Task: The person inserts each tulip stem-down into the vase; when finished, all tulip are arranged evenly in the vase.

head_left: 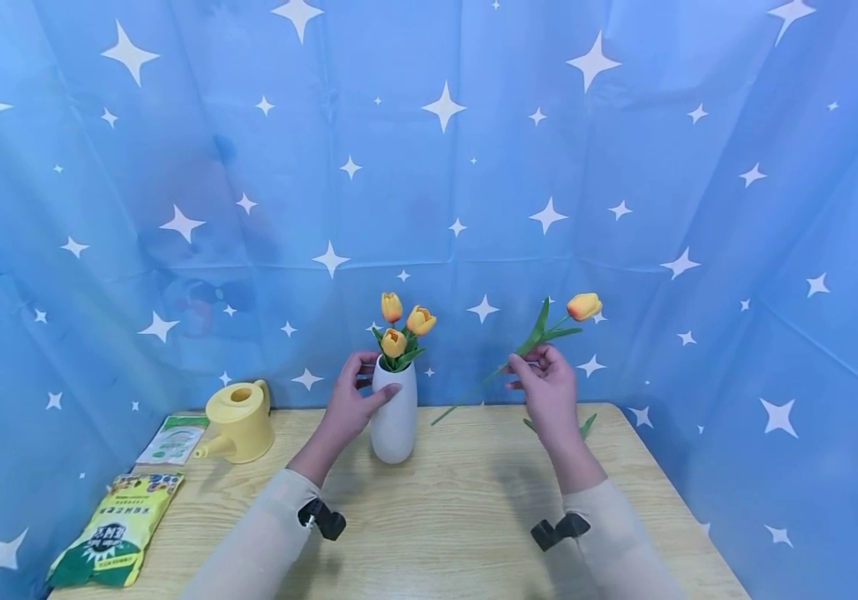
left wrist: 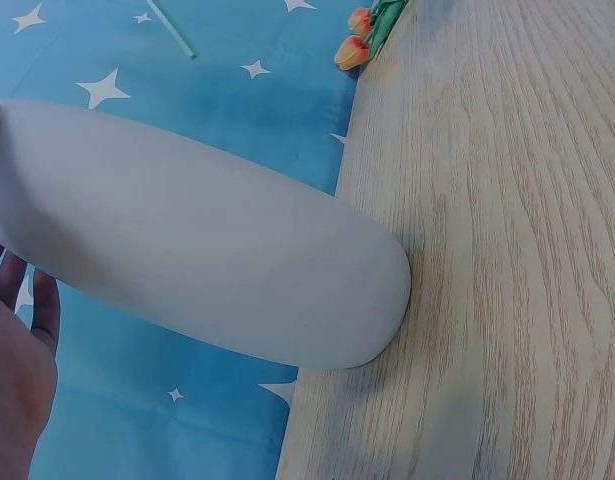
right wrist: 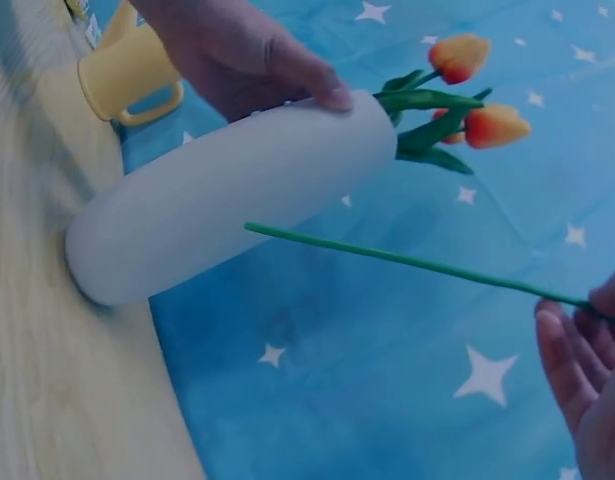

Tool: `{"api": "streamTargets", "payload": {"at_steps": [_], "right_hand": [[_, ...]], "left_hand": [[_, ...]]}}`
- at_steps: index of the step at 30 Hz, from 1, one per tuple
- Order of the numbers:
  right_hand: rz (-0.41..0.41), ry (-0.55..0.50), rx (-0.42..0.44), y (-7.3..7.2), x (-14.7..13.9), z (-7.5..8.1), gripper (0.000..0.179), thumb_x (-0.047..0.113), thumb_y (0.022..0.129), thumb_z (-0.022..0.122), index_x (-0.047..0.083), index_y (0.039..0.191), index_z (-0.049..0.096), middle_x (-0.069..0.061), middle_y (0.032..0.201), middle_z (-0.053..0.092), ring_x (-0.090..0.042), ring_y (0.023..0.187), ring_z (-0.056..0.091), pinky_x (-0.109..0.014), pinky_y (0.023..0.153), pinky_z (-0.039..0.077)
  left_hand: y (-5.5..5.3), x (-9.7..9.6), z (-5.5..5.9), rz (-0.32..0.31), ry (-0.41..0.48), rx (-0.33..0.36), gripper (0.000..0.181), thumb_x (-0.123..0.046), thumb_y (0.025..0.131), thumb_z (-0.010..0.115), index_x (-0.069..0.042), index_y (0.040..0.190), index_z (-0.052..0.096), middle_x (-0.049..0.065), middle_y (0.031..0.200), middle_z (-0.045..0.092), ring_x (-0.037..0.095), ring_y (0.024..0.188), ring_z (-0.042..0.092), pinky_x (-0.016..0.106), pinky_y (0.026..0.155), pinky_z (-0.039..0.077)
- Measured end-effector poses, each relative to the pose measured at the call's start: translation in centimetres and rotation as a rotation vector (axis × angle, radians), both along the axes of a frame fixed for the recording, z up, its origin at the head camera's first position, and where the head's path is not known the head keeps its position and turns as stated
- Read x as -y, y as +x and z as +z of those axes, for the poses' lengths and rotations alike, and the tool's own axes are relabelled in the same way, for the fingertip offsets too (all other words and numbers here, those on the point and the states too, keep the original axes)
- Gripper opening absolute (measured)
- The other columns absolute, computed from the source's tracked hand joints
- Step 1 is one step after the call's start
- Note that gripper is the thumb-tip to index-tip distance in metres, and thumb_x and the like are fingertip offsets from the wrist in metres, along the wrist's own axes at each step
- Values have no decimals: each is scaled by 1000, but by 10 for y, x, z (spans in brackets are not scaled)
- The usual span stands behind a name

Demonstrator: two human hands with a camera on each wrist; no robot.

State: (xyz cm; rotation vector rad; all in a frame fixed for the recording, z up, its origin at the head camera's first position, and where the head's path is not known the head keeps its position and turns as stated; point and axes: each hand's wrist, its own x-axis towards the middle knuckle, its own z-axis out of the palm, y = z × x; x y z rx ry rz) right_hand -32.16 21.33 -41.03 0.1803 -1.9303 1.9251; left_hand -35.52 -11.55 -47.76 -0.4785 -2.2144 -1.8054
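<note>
While the head view gives me both hands, much around them is covered. The right wrist and forearm hide most of whatever the green leaves (head_left: 588, 426) on the table (head_left: 459, 517) belong to; I see leaf tips on either side, and at the top of my left wrist view two orange blooms (left wrist: 353, 53), cut off by the edge. That same view crops the left hand (head_left: 354, 396) to a strip and loses the top of the white vase (head_left: 395, 425). My right wrist view cuts off the right hand (head_left: 552, 387), leaving out the bloom of its single tulip (head_left: 536, 335). The stems of the three tulips (head_left: 393, 343) in the vase vanish below its rim, and a watering can (head_left: 241, 433) overlaps a white-and-green packet (head_left: 172, 440).

The left arm reaches forward and inward, its hand wrapped around the upper part of the vase from the left, thumb across the near side, fingers partly hidden behind. The vase stands upright on the table. The right hand is raised, narrowed to a pinch on the single tulip's stem, just below the leaves. That flower slants in the air, bloom up and to the right, bare stem end lower, near the vase but apart from it.
</note>
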Motion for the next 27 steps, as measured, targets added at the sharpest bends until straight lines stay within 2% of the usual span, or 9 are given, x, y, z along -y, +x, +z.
{"api": "streamTargets", "payload": {"at_steps": [5,12,20,27], "right_hand": [[-19,-38,-35,-1,4,10,26,11,108,74,-6,124,63,-18,109,72,-18,90,80,-33,75,67],[-21,-121,-145,-3,9,22,29,12,107,76,-8,124,62,-21,107,72,-18,91,80,-32,74,66],[-40,-145,-245,-3,16,41,26,10,106,77,-4,123,64,-14,104,72,-19,89,80,-33,75,67],[-27,-163,-302,-7,28,55,33,12,103,81,-9,123,63,-18,106,74,-19,88,81,-35,74,67]], "left_hand": [[0,-1,0,0,8,2,59,-37,98,89,-17,143,58,8,144,59,35,131,59,65,115,47],[0,-1,1,5,12,-17,58,-33,97,89,-15,143,58,9,143,60,35,130,60,64,115,47],[0,-1,1,2,16,-15,59,-33,97,90,-15,143,58,8,143,60,36,130,60,63,115,48],[0,-1,1,1,14,5,61,-33,97,90,-15,145,57,8,145,59,36,132,59,63,116,47]]}}
